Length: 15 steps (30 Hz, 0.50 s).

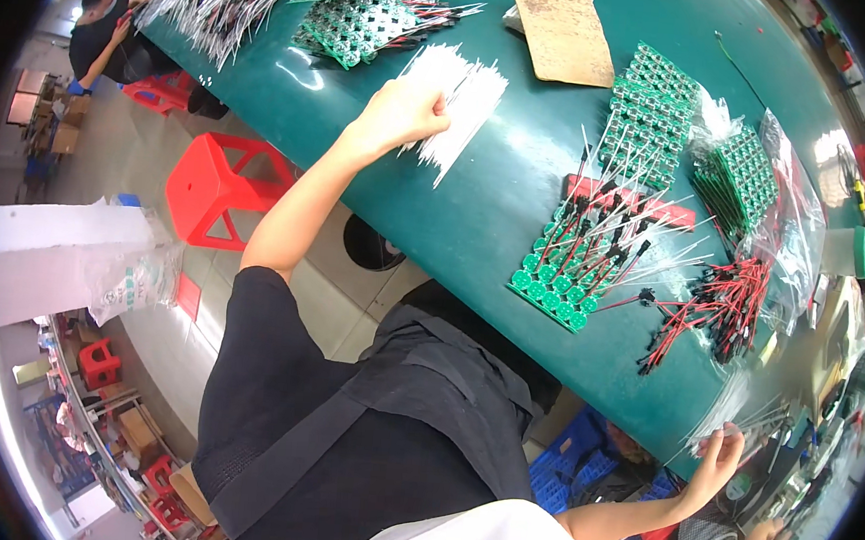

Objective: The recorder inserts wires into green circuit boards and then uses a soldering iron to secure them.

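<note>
My left hand [399, 117] is closed in a pinch at the near side of a pile of thin white strips [469, 107] that look like cable ties. What its fingertips hold, if anything, is hidden. At the table's right end my right hand [715, 468] has its fingers curled together beside thin pale strands [765, 422]; I cannot make out what is in them. Between the hands lies a green circuit-board panel [555, 289]. Red and black wires with black connectors [610, 237] and white strips stick up from it, and a red bar [648, 203] lies just behind.
More green panels [654, 110] and a stack of boards [740, 181] by clear plastic lie farther back. Red-black wire leads [716, 310] are heaped on the right. A brown board [564, 33] and wired panels [354, 24] lie at the back. Red stool [212, 189] stands left; co-workers sit nearby.
</note>
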Available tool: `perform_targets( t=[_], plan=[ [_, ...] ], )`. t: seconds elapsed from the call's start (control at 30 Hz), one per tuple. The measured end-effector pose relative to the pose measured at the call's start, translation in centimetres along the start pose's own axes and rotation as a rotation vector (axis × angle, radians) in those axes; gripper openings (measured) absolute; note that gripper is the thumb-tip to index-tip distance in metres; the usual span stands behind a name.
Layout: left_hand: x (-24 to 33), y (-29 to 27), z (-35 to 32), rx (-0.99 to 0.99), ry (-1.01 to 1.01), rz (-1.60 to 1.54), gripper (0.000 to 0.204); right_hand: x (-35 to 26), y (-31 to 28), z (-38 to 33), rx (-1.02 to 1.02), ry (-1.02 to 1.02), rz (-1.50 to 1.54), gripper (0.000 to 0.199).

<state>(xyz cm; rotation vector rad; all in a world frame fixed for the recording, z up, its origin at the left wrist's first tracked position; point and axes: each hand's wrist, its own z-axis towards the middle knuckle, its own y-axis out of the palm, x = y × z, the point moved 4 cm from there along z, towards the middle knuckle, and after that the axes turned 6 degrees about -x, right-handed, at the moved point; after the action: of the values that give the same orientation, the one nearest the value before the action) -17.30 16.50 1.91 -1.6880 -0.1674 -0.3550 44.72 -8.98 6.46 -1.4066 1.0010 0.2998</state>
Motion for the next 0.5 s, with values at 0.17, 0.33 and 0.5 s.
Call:
perform_targets(
  t=[0.17, 0.33, 0.5],
  plan=[
    [-1.0, 0.0, -0.3, -0.163, -0.183, -0.496, 0.020, -4.4, 4.4, -2.7, 0.048, -0.133, 0.293, 0.018],
    [-2.4, 0.7, -1.5, -0.171, -0.188, -0.786, 0.023, -8.6, 11.3, -4.5, 0.105, -0.209, 0.415, 0.018],
    [-0.1, 0.4, -3.8, -0.085, -0.190, -1.107, 0.025, -9.8, 16.9, -6.0, 0.211, -0.321, 0.415, 0.014]
  ],
)
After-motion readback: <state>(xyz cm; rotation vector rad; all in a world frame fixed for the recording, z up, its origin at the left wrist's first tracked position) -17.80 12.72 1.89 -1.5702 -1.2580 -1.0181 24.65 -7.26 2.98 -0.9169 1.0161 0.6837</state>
